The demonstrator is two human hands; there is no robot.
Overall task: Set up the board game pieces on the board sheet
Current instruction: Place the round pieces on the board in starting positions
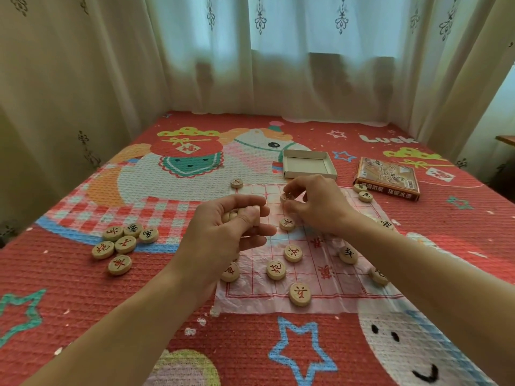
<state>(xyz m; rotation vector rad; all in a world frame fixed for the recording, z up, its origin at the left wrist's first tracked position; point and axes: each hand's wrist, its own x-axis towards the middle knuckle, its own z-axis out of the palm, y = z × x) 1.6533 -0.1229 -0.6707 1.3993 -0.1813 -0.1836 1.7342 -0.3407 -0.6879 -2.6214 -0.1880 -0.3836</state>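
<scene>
Both hands over the board sheet (328,291) on the bed (167,316); grid partly covered.

Hands and forearms hide much of the sheet. The left hand (231,227) is curled round held pieces (232,215); only pale edges show, count unclear. A half-hidden piece (230,271) sits under the left wrist. The right hand (315,207), fingers bent down, pinches a pinched piece (287,196) at the sheet's far end. A loose cluster (122,243) lies left, off the sheet.

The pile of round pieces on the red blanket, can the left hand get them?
Probably yes: the pile lies beside the left hand with only blanket between. But that hand already grips pieces, so it may be full.
</scene>
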